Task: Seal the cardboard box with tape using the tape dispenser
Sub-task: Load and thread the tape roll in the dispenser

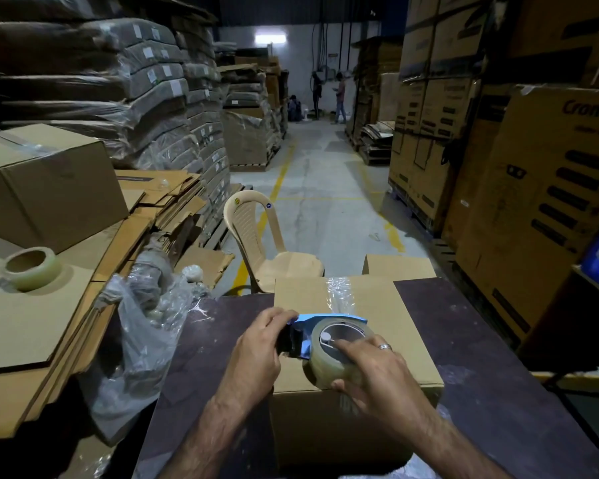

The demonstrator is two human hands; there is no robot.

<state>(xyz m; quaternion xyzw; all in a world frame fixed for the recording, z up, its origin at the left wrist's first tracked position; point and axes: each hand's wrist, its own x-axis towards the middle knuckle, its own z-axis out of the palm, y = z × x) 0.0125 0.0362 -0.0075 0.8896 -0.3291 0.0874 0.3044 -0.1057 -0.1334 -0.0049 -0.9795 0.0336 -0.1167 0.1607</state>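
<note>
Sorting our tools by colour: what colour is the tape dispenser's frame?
Light blue plastic dispenser frame, shown in the head view.

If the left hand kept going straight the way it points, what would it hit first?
The left hand grips the blue tape dispenser, so that comes first; beyond it lies the cardboard box top, though depth is unclear.

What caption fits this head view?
Left hand and right hand hold a blue tape dispenser on a cardboard box, clear tape already along its top.
</note>
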